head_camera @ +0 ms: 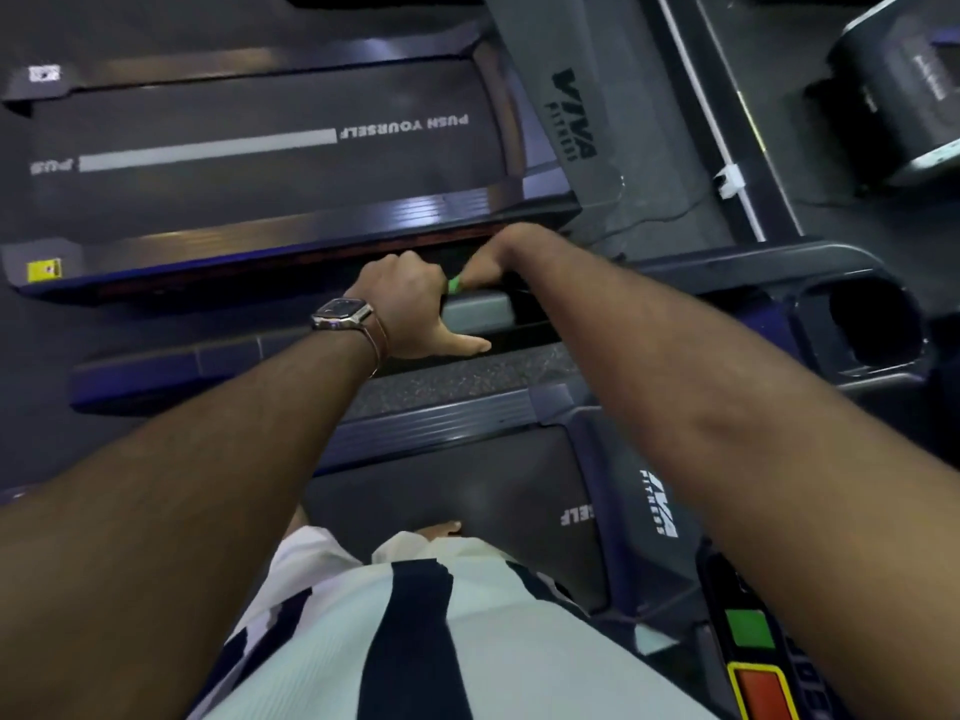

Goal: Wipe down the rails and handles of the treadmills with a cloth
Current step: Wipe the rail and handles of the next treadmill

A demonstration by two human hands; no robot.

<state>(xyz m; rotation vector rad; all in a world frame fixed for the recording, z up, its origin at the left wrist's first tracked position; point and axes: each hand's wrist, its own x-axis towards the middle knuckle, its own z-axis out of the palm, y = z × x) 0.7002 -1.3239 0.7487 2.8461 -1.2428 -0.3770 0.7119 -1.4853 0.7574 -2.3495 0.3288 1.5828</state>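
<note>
The treadmill's side handrail (475,314) runs across the middle of the head view, grey with a dark surround. My left hand (410,304), a watch on its wrist, has its fingers curled over the rail and its thumb stretched out along it. My right hand (498,257) is just beyond, fingers curled down onto the rail. Between the two hands a small piece of green cloth (454,284) shows; the rest is hidden under my right hand, which holds it against the rail.
A neighbouring treadmill belt (260,148) marked "PUSH YOURSELF" lies beyond the rail. A cup holder (867,324) sits in the console tray at right. Green (748,628) and red (761,693) console buttons are at lower right. Another machine (904,96) stands top right.
</note>
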